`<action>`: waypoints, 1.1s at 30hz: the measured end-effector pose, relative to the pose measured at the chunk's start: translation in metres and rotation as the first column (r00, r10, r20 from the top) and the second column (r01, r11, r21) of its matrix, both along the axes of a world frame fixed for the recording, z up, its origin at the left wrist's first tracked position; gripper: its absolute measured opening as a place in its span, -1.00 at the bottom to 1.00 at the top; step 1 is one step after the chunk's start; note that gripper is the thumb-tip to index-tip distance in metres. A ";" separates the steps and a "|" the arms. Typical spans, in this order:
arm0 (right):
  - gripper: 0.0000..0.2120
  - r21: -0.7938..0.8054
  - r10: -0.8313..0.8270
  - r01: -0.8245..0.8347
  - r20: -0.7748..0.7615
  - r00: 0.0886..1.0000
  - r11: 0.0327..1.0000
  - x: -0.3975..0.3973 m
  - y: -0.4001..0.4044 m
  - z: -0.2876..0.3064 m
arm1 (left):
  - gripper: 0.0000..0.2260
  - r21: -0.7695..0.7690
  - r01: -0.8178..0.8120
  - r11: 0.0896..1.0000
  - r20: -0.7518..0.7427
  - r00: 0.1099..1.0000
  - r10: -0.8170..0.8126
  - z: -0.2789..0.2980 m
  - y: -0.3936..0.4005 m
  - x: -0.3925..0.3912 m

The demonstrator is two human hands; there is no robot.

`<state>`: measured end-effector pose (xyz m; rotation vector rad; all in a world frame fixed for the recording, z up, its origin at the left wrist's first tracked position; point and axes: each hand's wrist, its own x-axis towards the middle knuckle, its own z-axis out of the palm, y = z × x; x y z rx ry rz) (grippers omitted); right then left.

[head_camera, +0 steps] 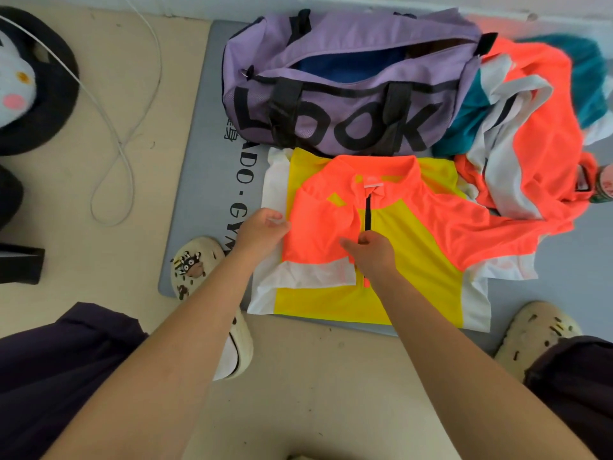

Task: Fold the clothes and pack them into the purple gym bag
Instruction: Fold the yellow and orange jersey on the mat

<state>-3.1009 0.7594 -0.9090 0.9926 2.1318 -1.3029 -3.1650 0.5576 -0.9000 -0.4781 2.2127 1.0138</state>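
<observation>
My left hand [265,227] and right hand [371,250] pinch the folded-in sleeve of the orange-and-yellow jersey [408,247] with curled fingers, flat on the grey mat [212,180] before the open purple gym bag [345,81].

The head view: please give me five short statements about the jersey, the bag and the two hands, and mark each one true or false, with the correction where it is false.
1. The purple gym bag is zipped shut. False: its top is open and something blue shows inside.
2. The yellow and orange jersey lies flat in front of the bag. True.
3. Both sleeves of the jersey are folded in. False: only one sleeve lies over the chest; the other is spread out.
4. The left hand and the right hand both touch the folded sleeve. True.
5. The pile of clothes lies inside the bag. False: it lies beside it on the grey mat.
</observation>
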 end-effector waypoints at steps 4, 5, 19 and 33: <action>-0.77 -0.001 0.054 -0.054 0.096 0.994 0.999 0.003 0.008 -0.003 | -0.78 -0.001 -0.020 1.000 -0.127 0.992 0.019 -0.014 0.015 -0.003; -0.81 -0.003 0.065 -0.065 0.134 0.989 0.998 0.005 0.012 -0.003 | -0.83 -0.013 -0.007 1.000 -0.142 0.990 0.005 -0.016 0.018 -0.005; -0.46 0.344 0.139 -0.171 0.115 0.984 0.923 -0.019 0.027 -0.005 | -0.63 0.040 0.421 0.906 -0.159 0.898 -0.410 -0.019 0.030 -0.049; -0.72 0.387 -0.003 0.065 -0.160 0.987 0.920 -0.005 0.042 -0.008 | -0.85 -0.333 0.514 0.790 -0.133 0.804 -0.579 -0.018 0.018 -0.069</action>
